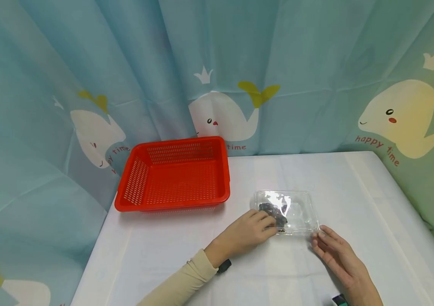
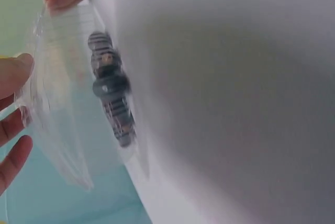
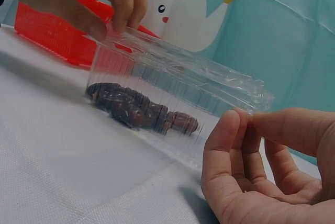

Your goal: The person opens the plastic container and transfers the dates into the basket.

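A clear plastic box (image 1: pixel 299 212) with a lid stands on the white table. Several dark brown, ridged, segmented pieces (image 3: pixel 138 109) lie at the left end inside it; their kind is hard to tell. At the box's near left corner, my left hand (image 1: pixel 249 231) holds the lid's rim between thumb and fingers. My right hand (image 1: pixel 339 255) pinches the near right corner of the rim with thumb and forefinger, the other fingers curled below. In the left wrist view the left thumb (image 2: pixel 15 72) and fingers show at the edge, and the dark pieces (image 2: pixel 111 85) are blurred.
A red perforated plastic basket (image 1: pixel 182 182) stands at the table's back left, beyond my left hand. The table (image 1: pixel 354 191) wears a white cloth. Behind and beside it hangs a blue-green curtain (image 1: pixel 308 63) with whale prints.
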### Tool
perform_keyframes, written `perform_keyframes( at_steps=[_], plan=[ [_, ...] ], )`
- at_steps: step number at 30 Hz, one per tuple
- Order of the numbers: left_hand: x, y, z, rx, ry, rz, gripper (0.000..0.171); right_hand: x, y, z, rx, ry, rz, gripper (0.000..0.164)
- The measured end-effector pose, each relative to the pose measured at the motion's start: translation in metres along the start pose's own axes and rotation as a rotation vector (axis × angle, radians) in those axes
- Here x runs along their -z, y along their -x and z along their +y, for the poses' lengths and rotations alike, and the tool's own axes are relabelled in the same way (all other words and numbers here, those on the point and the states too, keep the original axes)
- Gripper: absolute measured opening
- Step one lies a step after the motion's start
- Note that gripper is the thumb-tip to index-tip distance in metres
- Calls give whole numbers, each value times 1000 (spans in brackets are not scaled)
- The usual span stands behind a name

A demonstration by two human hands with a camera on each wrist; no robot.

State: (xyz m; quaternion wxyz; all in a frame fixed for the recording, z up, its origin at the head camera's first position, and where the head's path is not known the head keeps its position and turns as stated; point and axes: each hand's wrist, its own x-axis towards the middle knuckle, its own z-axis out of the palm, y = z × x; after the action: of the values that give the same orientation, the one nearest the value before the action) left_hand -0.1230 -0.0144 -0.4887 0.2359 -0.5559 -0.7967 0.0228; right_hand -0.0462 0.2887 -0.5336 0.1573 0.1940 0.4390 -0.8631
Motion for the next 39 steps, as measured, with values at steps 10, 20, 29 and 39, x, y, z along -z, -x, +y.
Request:
perform_keyframes(
  at_steps=[10, 20, 29, 39],
  plan=[
    [3, 17, -9, -6, -8, -10, 19, 0, 1, 0, 15, -10, -18, 20],
    [4, 22, -13, -30, 54, -2, 20, -2, 0, -2, -25, 3, 30, 14],
    [-2, 21, -15, -118, 70, 63, 19, 0, 0, 1, 5, 21, 0, 17],
    [-5, 19, -19, -160, 89, 94, 15, 1, 1, 1, 21, 38, -29, 17]
  ],
)
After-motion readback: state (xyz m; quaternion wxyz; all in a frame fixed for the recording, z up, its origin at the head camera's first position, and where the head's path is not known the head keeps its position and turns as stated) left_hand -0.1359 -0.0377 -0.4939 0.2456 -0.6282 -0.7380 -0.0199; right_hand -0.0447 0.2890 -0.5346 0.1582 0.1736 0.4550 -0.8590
